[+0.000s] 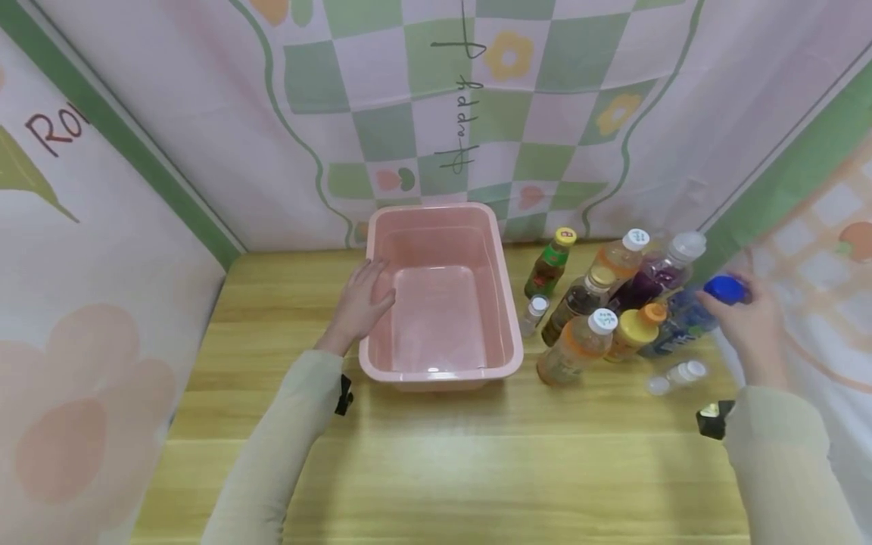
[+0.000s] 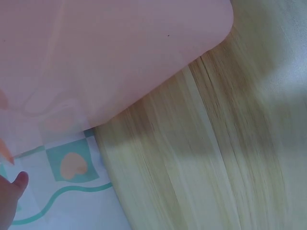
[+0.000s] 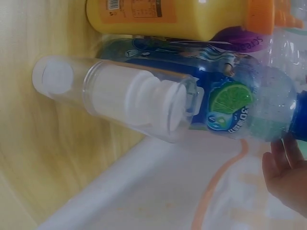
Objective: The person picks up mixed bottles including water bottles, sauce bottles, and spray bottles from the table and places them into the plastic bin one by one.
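Note:
My left hand (image 1: 357,304) rests over the left rim of a pink plastic basin (image 1: 439,375), fingers fairly straight. In the left wrist view only a fingertip (image 2: 19,184) shows beside the basin wall (image 2: 144,48). At the right, my right hand (image 1: 755,329) grips the blue cap of a clear plastic bottle (image 1: 686,318) with its thumb and fingers. Seen from the right wrist, the fingers (image 3: 283,155) touch the neck below that cap, and a lime picture shows on the label. The bottle stands upright beside a yellow bottle (image 1: 633,333) with an orange cap.
Around it stand a purple bottle (image 1: 647,284), a dark bottle (image 1: 572,310), orange-tinted bottles (image 1: 572,352) with white caps, and a green-necked bottle (image 1: 547,269). Small clear containers (image 1: 677,375) with white caps are nearby. Patterned cloth (image 1: 450,98) hangs behind the wooden table (image 1: 450,469).

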{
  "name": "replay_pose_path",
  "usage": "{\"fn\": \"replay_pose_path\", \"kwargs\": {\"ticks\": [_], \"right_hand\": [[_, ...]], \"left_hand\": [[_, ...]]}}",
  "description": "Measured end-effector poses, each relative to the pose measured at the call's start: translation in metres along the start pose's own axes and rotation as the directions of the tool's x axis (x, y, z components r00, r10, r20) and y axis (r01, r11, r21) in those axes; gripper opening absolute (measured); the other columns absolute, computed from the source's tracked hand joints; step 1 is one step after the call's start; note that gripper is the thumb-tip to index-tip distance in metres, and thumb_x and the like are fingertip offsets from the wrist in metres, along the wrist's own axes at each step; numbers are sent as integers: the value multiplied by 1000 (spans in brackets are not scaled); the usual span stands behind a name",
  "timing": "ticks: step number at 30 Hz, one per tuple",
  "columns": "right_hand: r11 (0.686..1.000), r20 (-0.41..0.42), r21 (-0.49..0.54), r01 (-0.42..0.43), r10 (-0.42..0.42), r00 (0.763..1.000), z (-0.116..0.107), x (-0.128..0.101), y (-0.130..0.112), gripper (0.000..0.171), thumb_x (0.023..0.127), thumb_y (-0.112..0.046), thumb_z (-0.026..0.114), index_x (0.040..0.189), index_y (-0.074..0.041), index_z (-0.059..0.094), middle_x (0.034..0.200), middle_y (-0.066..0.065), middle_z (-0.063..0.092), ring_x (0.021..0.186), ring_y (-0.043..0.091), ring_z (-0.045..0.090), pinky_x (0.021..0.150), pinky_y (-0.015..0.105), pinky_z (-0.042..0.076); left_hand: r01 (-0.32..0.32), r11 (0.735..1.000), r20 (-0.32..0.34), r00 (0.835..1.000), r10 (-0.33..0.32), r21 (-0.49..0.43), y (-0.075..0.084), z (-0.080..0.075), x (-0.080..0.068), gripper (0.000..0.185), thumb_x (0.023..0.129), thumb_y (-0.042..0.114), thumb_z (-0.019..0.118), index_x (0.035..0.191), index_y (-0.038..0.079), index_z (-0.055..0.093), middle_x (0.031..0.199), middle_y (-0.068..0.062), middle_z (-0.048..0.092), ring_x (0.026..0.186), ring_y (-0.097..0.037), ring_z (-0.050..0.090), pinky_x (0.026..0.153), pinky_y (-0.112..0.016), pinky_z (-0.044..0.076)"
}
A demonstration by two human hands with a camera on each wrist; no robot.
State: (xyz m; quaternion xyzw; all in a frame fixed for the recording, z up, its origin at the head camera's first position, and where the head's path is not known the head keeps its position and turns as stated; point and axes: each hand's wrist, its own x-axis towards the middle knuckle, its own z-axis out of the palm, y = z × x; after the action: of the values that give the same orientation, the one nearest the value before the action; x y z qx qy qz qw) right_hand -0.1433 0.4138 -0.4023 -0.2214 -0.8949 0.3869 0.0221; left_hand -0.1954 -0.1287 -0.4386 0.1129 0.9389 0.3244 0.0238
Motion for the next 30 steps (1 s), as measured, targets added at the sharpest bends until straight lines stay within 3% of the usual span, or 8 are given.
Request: {"fn": "replay_pose_path", "kwargs": {"ticks": [4, 12, 16, 18, 21, 24, 28, 30], "right_hand": [[999, -7, 30, -15, 16, 1000, 3, 1, 1, 77, 91, -38, 59, 154, -19, 17, 155, 26, 23, 114, 15, 46, 113, 47, 38], [992, -52, 102, -78, 83, 995, 6, 5, 3, 78, 90, -35, 61, 153, -28, 16, 158, 18, 21, 130, 18, 40, 118, 40, 33], [990, -57, 111, -91, 98, 994, 3, 5, 3, 78, 90, -36, 61, 153, -29, 17, 158, 17, 21, 123, 12, 44, 118, 39, 33], [987, -78, 133, -85, 96, 992, 1, 5, 3, 76, 89, -33, 62, 152, -28, 20, 153, 13, 33, 112, 3, 46, 117, 34, 35], [983, -109, 165, -78, 96, 989, -3, 4, 3, 74, 88, -31, 64, 151, -29, 24, 129, -9, 49, 94, -11, 39, 106, 22, 39], [978, -131, 189, -85, 111, 985, -8, 4, 0, 75, 88, -31, 65, 150, -30, 23, 125, -22, 40, 98, -11, 40, 107, 22, 38], [968, -164, 220, -124, 162, 973, -17, 2, -9, 77, 86, -33, 66, 150, -33, 22, 131, -21, 38, 103, -10, 39, 113, 23, 33], [962, -188, 236, -134, 181, 965, -21, 1, -16, 76, 85, -31, 67, 148, -34, 24, 116, -28, 38, 97, -12, 37, 107, 18, 34]], "left_hand": [[-3, 1000, -6, 1000, 3, -2, -1, 0, 1, 62, 95, 33, 49, 150, 15, 28, 158, -8, 27, 149, -29, 15, 123, -53, 13], [4, 1000, -18, 1000, -4, -12, -1, 1, 1, 62, 95, 34, 48, 150, 15, 28, 158, -8, 27, 149, -29, 17, 123, -53, 13], [10, 1000, -23, 1000, -11, -16, -1, 1, 0, 61, 95, 33, 47, 150, 16, 28, 158, -7, 27, 148, -30, 18, 122, -55, 14], [14, 1000, -25, 1000, -15, -22, 0, 1, 0, 61, 95, 33, 47, 150, 16, 28, 158, -6, 27, 148, -30, 18, 122, -56, 13], [20, 999, -26, 999, -21, -30, 0, 1, 0, 61, 95, 32, 48, 150, 17, 28, 158, -6, 28, 148, -29, 18, 122, -56, 12], [17, 999, -27, 999, -18, -35, 0, 0, 0, 60, 95, 32, 48, 150, 17, 29, 158, -6, 28, 148, -29, 18, 122, -56, 11], [6, 999, -34, 999, -8, -39, 0, 0, -1, 59, 95, 32, 47, 149, 16, 31, 157, -7, 30, 148, -30, 18, 122, -56, 11], [2, 999, -37, 999, -4, -44, -1, 0, -1, 58, 95, 32, 47, 148, 17, 33, 156, -8, 31, 148, -30, 19, 122, -57, 11]]}}
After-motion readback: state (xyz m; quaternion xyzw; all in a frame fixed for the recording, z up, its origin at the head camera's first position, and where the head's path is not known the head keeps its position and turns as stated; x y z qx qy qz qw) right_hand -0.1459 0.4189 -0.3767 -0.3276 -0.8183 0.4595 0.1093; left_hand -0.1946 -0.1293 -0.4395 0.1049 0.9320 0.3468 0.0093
